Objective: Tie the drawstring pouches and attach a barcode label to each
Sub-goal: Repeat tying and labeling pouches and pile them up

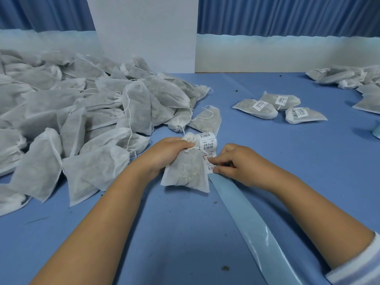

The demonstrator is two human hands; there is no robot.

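Starting left, unlabelled pouches (82,112) lie heaped on the table (185,233). The left hand (170,153) grips the cinched neck of a drawstring pouch (185,173) resting mid-table. The right hand (234,163) pinches a barcode label (210,159) on its strip. Next, probably: peel it, then press it on. Its print is too blurred to read.

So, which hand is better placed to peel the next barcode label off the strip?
The right hand: its fingertips pinch the label strip, just beside the pouch. The left hand is occupied, gripping the pouch by its gathered neck.
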